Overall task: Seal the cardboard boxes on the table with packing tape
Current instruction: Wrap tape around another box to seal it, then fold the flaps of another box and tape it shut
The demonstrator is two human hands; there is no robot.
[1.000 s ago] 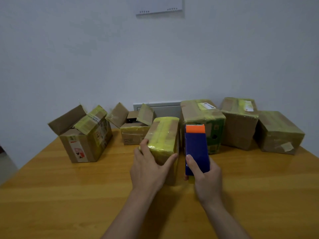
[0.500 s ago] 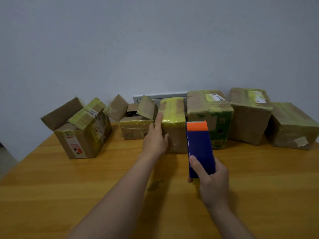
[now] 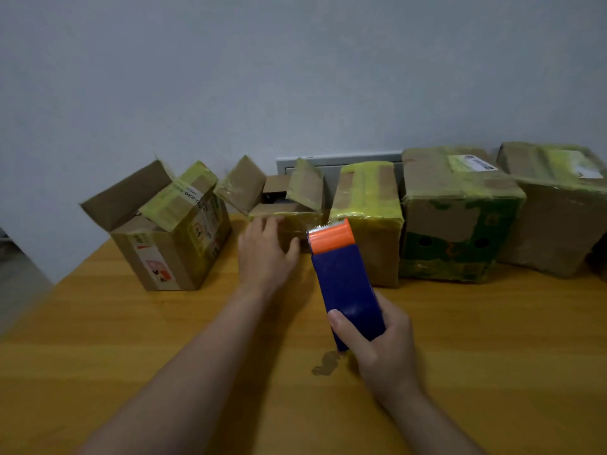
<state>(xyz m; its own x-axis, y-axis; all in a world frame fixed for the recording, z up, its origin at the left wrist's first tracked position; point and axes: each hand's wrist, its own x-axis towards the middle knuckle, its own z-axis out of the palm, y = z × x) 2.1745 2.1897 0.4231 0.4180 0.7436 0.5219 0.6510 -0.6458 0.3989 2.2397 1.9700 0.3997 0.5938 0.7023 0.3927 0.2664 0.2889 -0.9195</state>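
My right hand (image 3: 382,348) grips a blue tape dispenser (image 3: 345,284) with an orange head, held upright above the table. My left hand (image 3: 264,254) lies on the front of a small open box (image 3: 285,205), fingers spread over its front face and top edge. The flaps of that box stand up. To its right stands a narrow box (image 3: 371,221) sealed with yellow-green tape. A bigger open box (image 3: 170,231) sits at the left with its flaps raised.
The boxes line the back of a wooden table (image 3: 131,339) against a grey wall. Two larger taped boxes (image 3: 460,218) (image 3: 558,208) stand at the right. A dark stain (image 3: 325,364) marks the wood beside my right wrist.
My left hand left the narrow taped box, now in the back row, and moved left onto the small open box. The dispenser tilted slightly; the view shifted left.
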